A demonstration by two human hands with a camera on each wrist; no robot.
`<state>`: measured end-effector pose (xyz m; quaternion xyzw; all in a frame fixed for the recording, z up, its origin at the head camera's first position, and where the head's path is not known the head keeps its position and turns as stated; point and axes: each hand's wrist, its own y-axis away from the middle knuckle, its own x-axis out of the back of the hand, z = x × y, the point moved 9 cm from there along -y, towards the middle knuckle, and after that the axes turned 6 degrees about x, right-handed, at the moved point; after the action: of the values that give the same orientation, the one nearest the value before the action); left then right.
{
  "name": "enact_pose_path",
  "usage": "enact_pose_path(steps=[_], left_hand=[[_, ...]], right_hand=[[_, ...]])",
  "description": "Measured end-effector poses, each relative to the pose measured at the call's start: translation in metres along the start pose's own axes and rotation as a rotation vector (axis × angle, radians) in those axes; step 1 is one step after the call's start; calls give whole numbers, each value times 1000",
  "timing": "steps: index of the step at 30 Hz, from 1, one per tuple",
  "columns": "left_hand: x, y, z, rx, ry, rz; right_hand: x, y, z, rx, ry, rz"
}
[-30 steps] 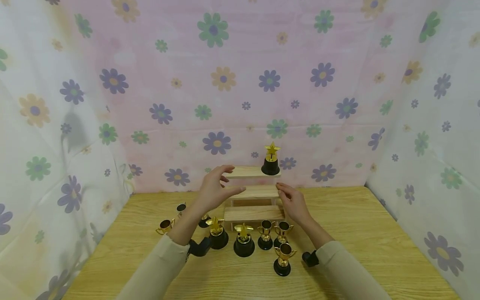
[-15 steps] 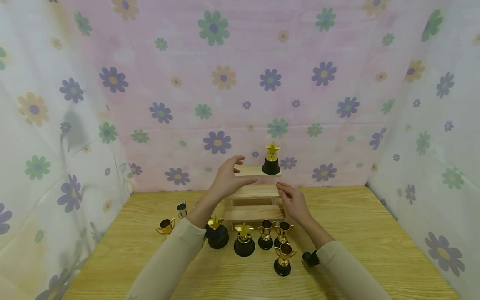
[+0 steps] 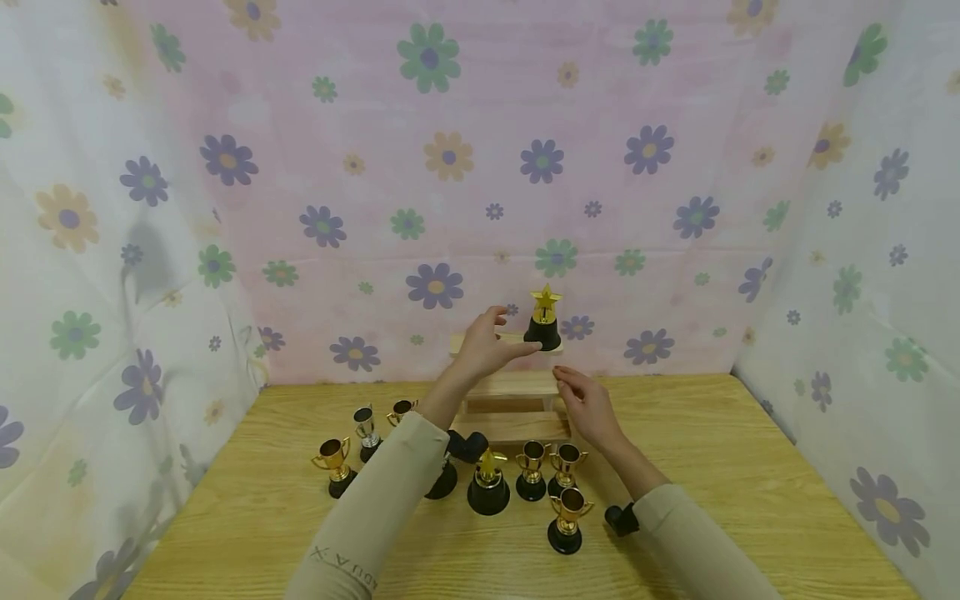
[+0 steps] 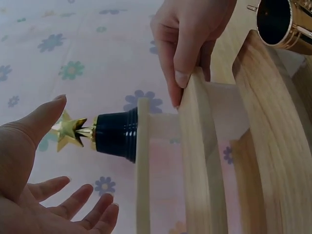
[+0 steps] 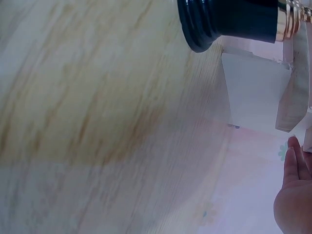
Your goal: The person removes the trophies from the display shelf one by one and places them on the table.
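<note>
A gold star trophy [image 3: 545, 327] with a black base stands upright at the right end of the top tier of a three-tier wooden display stand [image 3: 513, 384]. My left hand [image 3: 486, 348] is just left of that trophy, thumb and fingers spread. In the left wrist view a gap shows between this hand [image 4: 17, 170] and the star trophy [image 4: 117, 134]. With thumb and fingers, my right hand [image 3: 588, 407] pinches the right end of the stand's middle tier, as the left wrist view also shows. The right wrist view catches only part of that hand [image 5: 295, 200].
Before the stand are another star trophy [image 3: 488, 487] and several gold cups, among them a front one [image 3: 566, 525]. A silver cup [image 3: 367, 429] and a gold cup [image 3: 334, 467] stand left. My left sleeve [image 3: 390, 500] partly covers a further black-based trophy [image 3: 442, 483]. Flowered cloth [image 3: 480, 183] hangs behind.
My left hand has moved right and slightly upward, from the stand's left end to beside the top trophy. The right hand stays at the middle tier.
</note>
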<state>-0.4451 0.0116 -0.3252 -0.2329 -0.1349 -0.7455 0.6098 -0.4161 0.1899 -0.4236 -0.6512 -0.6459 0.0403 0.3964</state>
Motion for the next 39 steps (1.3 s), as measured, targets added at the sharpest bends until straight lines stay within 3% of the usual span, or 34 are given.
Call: enact_pose_path(steps=[18,26,39], left_hand=[[-36,-41,-7,85,-53,51],[-39,-47,-14,131,-34,105],[-41,-48,-15,119,-50,132]], right_hand=[[-2,-1,3,-15,-9,-16],[-1,-1,2,-18,-21,-16],[0,0,2,-17,-2,-11]])
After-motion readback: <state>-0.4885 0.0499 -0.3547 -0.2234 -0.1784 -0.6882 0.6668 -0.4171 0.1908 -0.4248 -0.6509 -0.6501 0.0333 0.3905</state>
